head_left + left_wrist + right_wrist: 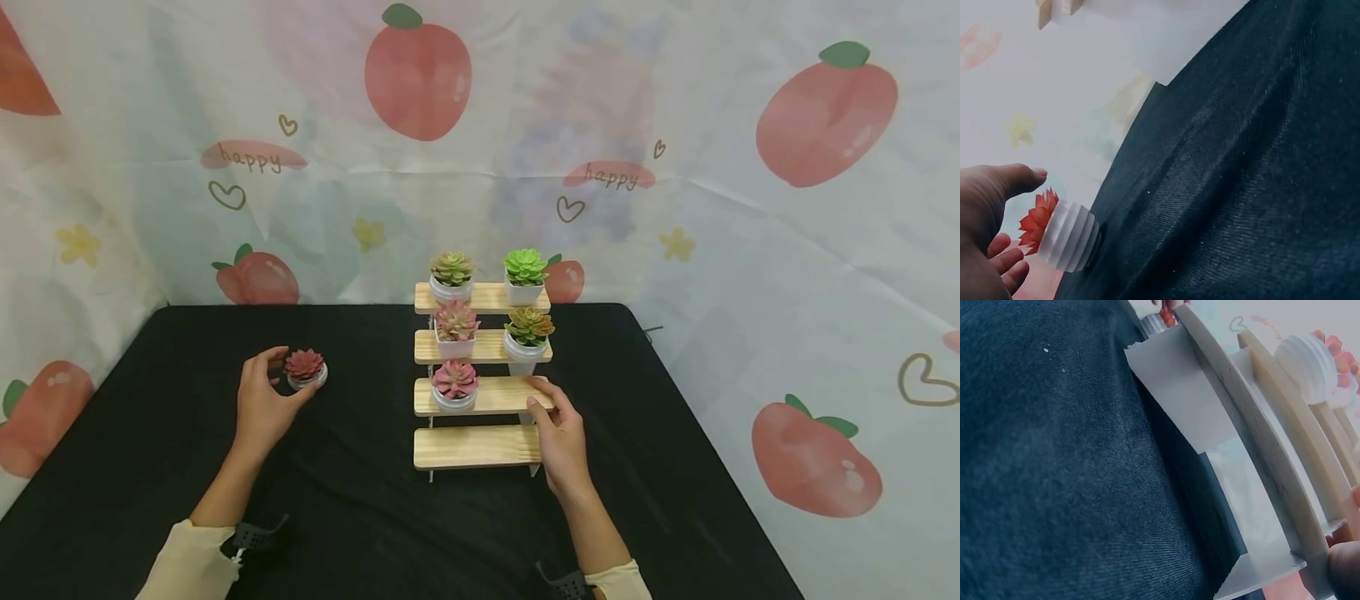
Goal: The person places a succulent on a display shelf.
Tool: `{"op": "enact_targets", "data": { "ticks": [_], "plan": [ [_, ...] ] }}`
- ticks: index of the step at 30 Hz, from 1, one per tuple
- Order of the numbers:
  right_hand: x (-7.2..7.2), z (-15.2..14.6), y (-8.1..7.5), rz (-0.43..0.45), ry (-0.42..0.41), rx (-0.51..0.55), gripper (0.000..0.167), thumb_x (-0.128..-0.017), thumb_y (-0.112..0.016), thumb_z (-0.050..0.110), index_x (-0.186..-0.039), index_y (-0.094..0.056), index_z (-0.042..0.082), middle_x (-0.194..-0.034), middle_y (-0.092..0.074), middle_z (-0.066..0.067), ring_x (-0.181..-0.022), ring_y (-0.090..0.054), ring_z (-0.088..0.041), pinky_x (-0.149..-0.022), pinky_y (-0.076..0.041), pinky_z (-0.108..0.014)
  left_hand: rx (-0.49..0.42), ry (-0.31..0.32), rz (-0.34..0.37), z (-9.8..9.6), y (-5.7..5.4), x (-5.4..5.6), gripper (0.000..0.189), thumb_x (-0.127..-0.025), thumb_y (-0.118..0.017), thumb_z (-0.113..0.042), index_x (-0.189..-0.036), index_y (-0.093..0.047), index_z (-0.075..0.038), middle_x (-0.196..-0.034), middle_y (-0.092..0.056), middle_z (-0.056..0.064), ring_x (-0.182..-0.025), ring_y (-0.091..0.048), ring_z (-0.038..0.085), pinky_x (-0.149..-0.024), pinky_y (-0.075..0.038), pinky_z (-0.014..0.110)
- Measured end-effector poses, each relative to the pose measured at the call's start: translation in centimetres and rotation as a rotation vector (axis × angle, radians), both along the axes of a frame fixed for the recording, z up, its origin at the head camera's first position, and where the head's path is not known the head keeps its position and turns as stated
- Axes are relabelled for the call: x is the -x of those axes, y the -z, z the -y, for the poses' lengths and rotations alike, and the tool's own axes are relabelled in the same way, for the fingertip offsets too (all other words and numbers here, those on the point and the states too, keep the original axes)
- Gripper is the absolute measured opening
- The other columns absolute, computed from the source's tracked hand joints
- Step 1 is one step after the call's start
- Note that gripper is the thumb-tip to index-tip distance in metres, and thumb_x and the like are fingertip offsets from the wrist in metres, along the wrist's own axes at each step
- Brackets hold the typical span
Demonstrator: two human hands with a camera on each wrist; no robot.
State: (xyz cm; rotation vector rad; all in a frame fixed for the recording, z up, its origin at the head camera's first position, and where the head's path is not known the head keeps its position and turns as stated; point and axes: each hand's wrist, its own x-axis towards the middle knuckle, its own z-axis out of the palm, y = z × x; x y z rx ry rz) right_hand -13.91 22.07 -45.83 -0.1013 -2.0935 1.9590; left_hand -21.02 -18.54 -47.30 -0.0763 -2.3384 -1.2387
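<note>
My left hand (264,400) is spread around a red potted succulent (304,367) on the black cloth. In the left wrist view, the thumb and fingers stand a little apart from its ribbed white pot (1070,237). My right hand (562,437) grips the right end of a tiered wooden plant stand (472,447), its thumb and fingers about the second shelf from the bottom. A pink succulent (455,382) in a round white pot sits at that shelf's left. The bottom shelf carries no plant.
On the upper shelves stand a pink succulent (456,323), a green-orange one (528,327), a pale green one (452,271) and a bright green one (525,268). Behind the black-covered table (352,517) hangs a fruit-printed curtain (480,200).
</note>
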Motion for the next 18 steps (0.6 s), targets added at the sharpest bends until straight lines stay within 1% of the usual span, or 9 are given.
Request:
{"op": "enact_targets", "data": {
  "ticks": [4,8,14,18],
  "plan": [
    [0.0,0.0,0.1,-0.004,0.004,0.003,0.033,-0.105,-0.057,0.006,-0.137,-0.064,0.007,-0.155,-0.044,-0.008,-0.144,-0.038,-0.021,-0.118,-0.031,-0.044,0.006,0.023,0.027,0.0,0.2,0.3,0.071,-0.079,-0.089,-0.003,-0.138,-0.051,0.008,-0.129,-0.048,0.03,-0.119,-0.049,0.044,-0.095,-0.045,0.055],
    [0.1,0.0,0.1,-0.005,0.005,-0.001,0.033,-0.105,-0.057,0.006,-0.138,-0.064,0.007,-0.156,-0.044,-0.01,-0.143,-0.039,-0.023,-0.117,-0.031,-0.046,0.002,0.036,0.039,-0.1,0.3,0.6,0.071,-0.08,-0.089,-0.004,-0.138,-0.05,0.008,-0.129,-0.047,0.031,-0.118,-0.048,0.044,-0.097,-0.045,0.056],
    [0.0,0.1,0.1,0.001,0.006,-0.002,0.032,-0.106,-0.058,0.007,-0.137,-0.064,0.009,-0.155,-0.045,-0.007,-0.142,-0.04,-0.02,-0.117,-0.032,-0.042,-0.023,0.018,0.068,-0.1,0.6,1.1,0.074,-0.081,-0.089,-0.005,-0.141,-0.048,0.007,-0.131,-0.046,0.03,-0.119,-0.049,0.044,-0.099,-0.045,0.056],
    [-0.1,0.1,0.0,-0.002,0.002,-0.008,0.033,-0.106,-0.057,0.008,-0.138,-0.064,0.008,-0.155,-0.044,-0.008,-0.141,-0.04,-0.021,-0.116,-0.032,-0.043,-0.046,0.001,0.088,-0.1,0.6,1.3,0.078,-0.081,-0.089,-0.007,-0.144,-0.045,0.007,-0.133,-0.047,0.03,-0.121,-0.048,0.044,-0.101,-0.044,0.056]
  ]
}}
